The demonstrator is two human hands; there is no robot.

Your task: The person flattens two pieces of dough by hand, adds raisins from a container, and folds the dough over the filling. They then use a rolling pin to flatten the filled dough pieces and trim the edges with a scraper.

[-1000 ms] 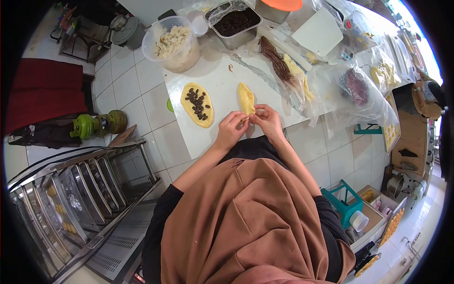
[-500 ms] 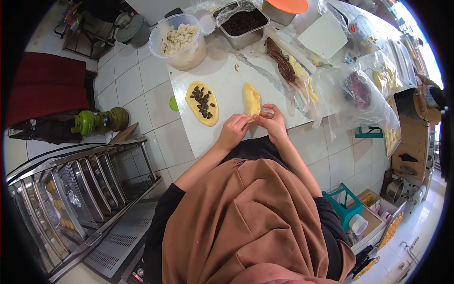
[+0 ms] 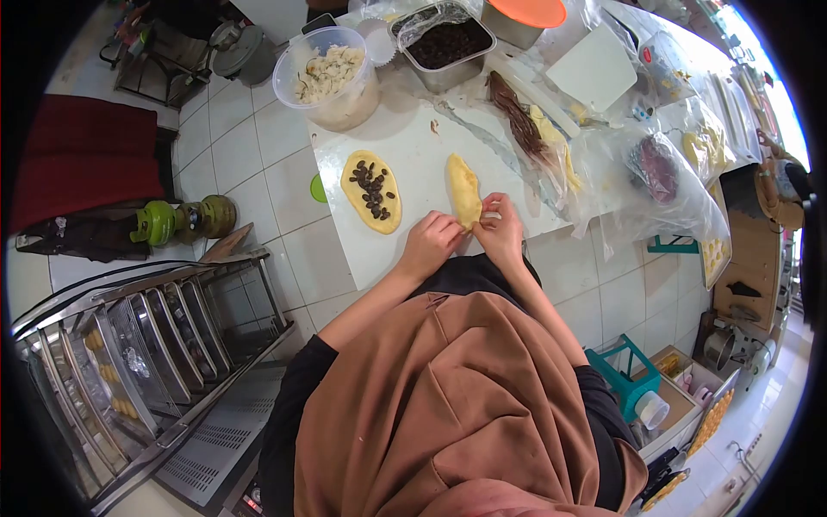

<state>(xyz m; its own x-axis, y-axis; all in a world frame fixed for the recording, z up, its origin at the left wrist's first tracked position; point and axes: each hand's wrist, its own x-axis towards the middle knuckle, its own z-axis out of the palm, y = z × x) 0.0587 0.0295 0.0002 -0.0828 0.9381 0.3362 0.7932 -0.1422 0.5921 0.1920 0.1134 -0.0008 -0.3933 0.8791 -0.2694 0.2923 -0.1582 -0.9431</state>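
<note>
A folded, elongated piece of yellow dough [image 3: 464,188] lies on the white table [image 3: 413,146], its near end between my hands. My left hand [image 3: 433,239] has its fingers pinched together at the left of that end. From the right, my right hand [image 3: 500,231] pinches the dough's near tip between thumb and finger, the other fingers curled. To the left rests a flat oval of dough [image 3: 355,195], topped with dark brown pieces [image 3: 372,191] that look like raisins or chocolate. Whatever filling the folded dough has is hidden.
A clear tub of pale shredded filling [image 3: 332,82] and a metal pan of dark pieces [image 3: 444,52] stand at the back. Plastic bags [image 3: 663,164] and brown dough [image 3: 517,116] lie rightward. A metal tray rack [image 3: 155,353] stands at left; a person [image 3: 780,185] is far right.
My hands have drawn slightly apart, the left shifting a little back from the dough's end. More of the folded dough's near end shows now.
</note>
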